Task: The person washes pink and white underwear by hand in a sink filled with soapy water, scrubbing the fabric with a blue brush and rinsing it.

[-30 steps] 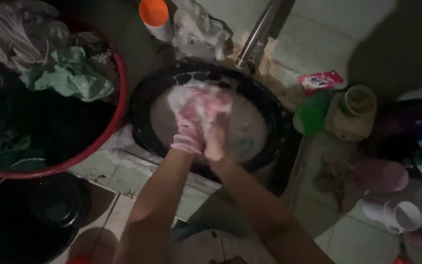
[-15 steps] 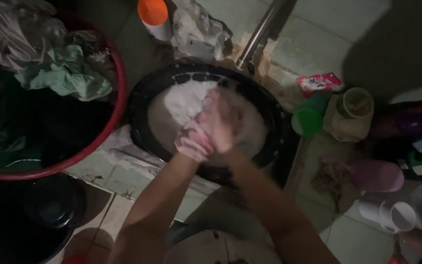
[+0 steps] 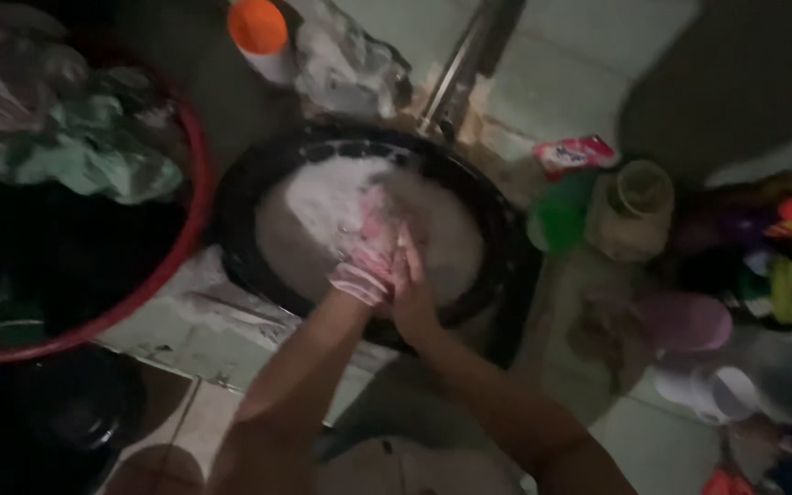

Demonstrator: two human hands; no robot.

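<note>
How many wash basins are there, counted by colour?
Black basin with suds, both hands in it: 1
Red basin with laundry: 1
Dark basin, lower left: 1
Total: 3
</note>
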